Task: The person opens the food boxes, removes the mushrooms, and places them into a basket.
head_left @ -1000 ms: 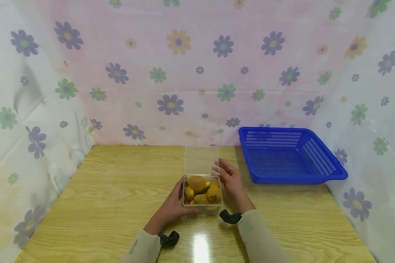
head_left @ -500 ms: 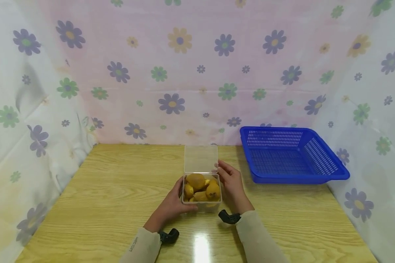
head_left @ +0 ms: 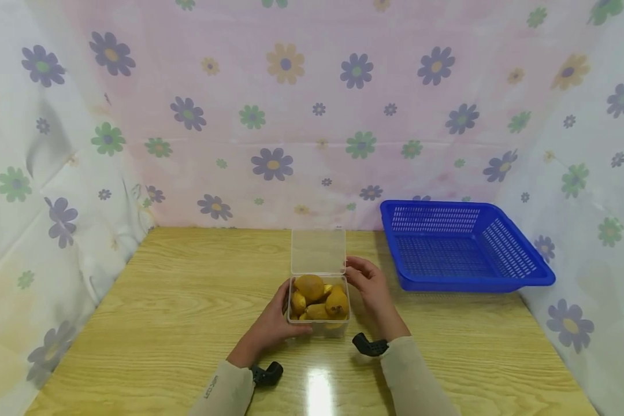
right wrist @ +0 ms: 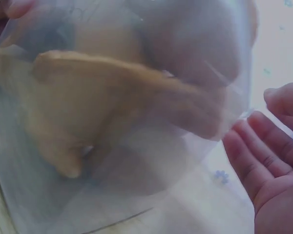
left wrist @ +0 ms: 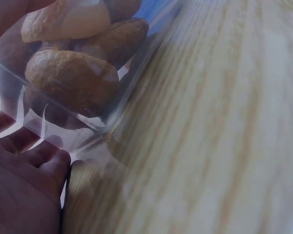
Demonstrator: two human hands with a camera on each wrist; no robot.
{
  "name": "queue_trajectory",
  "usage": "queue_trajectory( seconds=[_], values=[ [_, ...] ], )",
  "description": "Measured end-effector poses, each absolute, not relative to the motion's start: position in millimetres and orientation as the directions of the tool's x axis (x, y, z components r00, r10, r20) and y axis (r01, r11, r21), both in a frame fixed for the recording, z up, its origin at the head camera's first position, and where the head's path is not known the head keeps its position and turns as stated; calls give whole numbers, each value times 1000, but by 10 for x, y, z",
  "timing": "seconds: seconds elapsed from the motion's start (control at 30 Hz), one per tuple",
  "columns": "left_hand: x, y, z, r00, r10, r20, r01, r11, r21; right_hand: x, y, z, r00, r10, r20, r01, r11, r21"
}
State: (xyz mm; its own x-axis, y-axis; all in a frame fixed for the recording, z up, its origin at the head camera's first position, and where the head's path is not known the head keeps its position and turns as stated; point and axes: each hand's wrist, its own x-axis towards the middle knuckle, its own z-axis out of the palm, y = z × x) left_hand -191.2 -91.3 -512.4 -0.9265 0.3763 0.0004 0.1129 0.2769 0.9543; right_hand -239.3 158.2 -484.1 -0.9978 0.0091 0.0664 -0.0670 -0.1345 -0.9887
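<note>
In the head view a clear plastic box (head_left: 318,329) stands on the table, its hinged lid (head_left: 318,252) tipped back. Yellow-brown, lumpy, rounded pieces like fruit (head_left: 309,288) fill it. My left hand (head_left: 271,325) grips the box's left side, thumb along the front and fingers toward the back corner; the left wrist view shows its fingers (left wrist: 44,155) against the clear wall. My right hand (head_left: 372,289) is at the back right corner by the hinge, fingers relaxed and bent. In the right wrist view its fingertips (right wrist: 238,127) are right at the box's edge.
A blue perforated basket (head_left: 463,286) stands at the back right, beyond my right hand. The wood-grain table (head_left: 187,294) reaches to a flowered cloth (head_left: 229,167) at the back and sides. Black wrist devices (head_left: 370,345) jut from both sleeves.
My right hand has drawn slightly right, its fingers no longer overlapping the lid but beside its lower right corner. The left hand keeps its hold, and the lid stays up.
</note>
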Motion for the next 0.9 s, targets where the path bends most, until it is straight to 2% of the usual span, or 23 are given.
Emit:
queue_trajectory(
  seconds=[0.23, 0.6, 0.9],
  values=[
    [-1925, -919, -5124, -922, 387, 11, 126, 274, 953, -2323, 1665, -4719, -992, -33, 119, -117, -58, -991],
    [-1941, -932, -5139, -923, 385, 19, 133, 272, 953, -2187, 1786, -4409, -985, -133, 107, -136, 230, -964],
    [-1921, -904, -5076, -921, 388, 23, 128, 247, 961, -2082, 1791, -4259, -947, -285, 148, -237, 307, -922]
  ],
)
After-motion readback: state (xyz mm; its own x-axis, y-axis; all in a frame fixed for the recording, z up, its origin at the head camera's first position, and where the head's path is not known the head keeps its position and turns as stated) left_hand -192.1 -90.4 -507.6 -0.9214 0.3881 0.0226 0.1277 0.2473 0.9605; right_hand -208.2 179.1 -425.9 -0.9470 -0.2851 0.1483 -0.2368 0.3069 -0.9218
